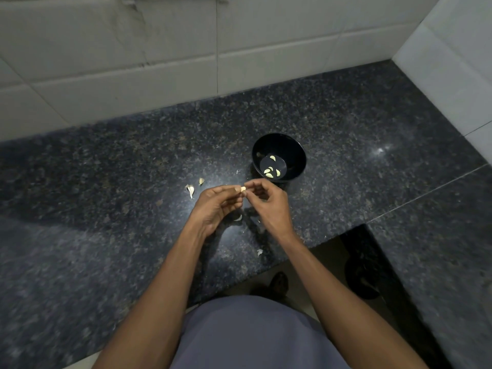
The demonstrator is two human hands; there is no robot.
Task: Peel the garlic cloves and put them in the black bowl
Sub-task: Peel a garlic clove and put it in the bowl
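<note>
A small pale garlic clove point(243, 189) is pinched between the fingertips of my left hand point(217, 206) and my right hand point(269, 202), both raised just above the dark granite counter point(133, 182). The black bowl point(298, 153) stands just beyond my right hand and holds several peeled cloves point(271, 170) on its bottom. Two unpeeled cloves lie on the counter left of my hands: a larger one point(190, 191) and a smaller one point(201, 181). Another pale piece point(237, 217) lies under my hands, partly hidden.
White tiled walls point(159, 62) close the counter at the back and right. The counter's front edge has a cut-out at lower right showing the floor and a foot point(279, 283). A scrap of garlic skin point(259, 252) lies near that edge.
</note>
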